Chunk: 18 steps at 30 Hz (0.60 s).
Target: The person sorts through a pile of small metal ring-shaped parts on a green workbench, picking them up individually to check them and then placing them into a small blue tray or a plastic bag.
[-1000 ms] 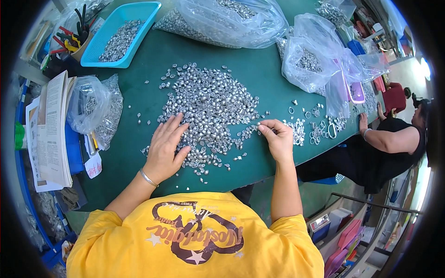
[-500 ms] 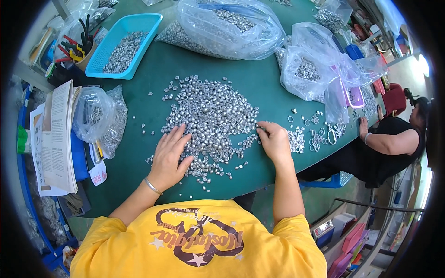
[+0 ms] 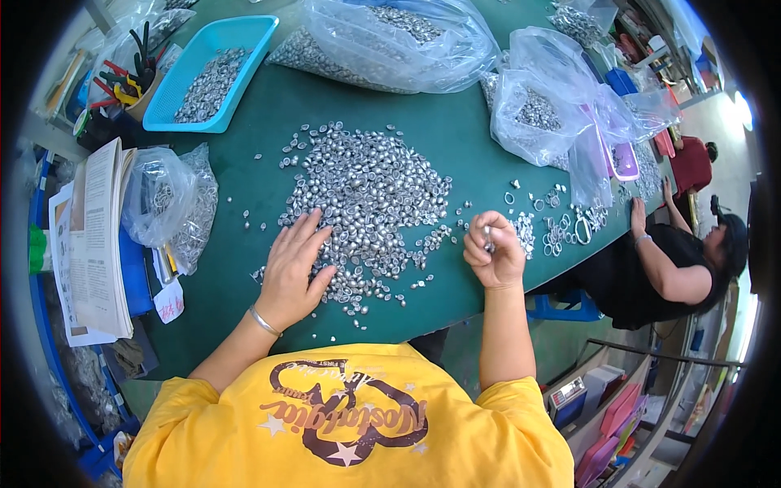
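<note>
A large heap of small, silver, hollow oval metal pieces (image 3: 370, 191) lies on the green tabletop (image 3: 244, 98). My left hand (image 3: 294, 262) rests with fingers spread on the heap's near left edge, the fingertips touching the pieces. Just right of the heap, my right hand (image 3: 496, 250) is raised with its fingers curled. A small silver metal piece (image 3: 488, 234) shows between its thumb and fingers; its exact form is too small to tell. Beside that hand lie a little pile of pale metal bits (image 3: 523, 234) and several silver rings (image 3: 557, 236).
A blue basket (image 3: 152, 114) of metal pieces stands far left, near pliers (image 3: 130, 81). Filled plastic bags (image 3: 455, 69) line the far side; another bag (image 3: 167, 191) sits beside papers (image 3: 98, 236) at left. A co-worker in black (image 3: 675, 268) sits at right.
My right hand has lifted from the heap's right edge and turned, fingers curled, a small silver piece now visible in them. My left hand stays nearly in place. The co-worker's arms have shifted.
</note>
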Tool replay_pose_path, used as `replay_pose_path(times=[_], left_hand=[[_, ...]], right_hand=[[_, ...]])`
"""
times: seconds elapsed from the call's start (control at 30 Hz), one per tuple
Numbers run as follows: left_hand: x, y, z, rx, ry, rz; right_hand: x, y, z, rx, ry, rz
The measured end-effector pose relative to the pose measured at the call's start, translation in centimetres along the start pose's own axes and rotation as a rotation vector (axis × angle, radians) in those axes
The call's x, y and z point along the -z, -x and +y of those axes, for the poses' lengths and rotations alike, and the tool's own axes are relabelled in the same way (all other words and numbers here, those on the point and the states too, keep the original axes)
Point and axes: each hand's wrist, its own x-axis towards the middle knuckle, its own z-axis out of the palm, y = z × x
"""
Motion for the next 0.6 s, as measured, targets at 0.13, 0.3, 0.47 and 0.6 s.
replay_pose_path(times=[0.13,0.3,0.47,0.6], left_hand=[[-0.1,0.0,0.0,0.001,-0.002,0.005],[0.0,0.0,0.0,0.011,-0.010,0.001],[0.1,-0.1,0.0,0.019,-0.010,-0.009],[0.0,0.0,0.0,0.025,-0.011,-0.013]], right_hand=[[-1.7,-1.2,0.1,0.006,1.056,0.363],[-2.0,-2.4,1.1,0.322,1.915,0.158],[-1.2,-2.7,1.3,0.333,1.800,0.192],[-1.0,-1.9,1.1,0.137,1.402,0.240]])
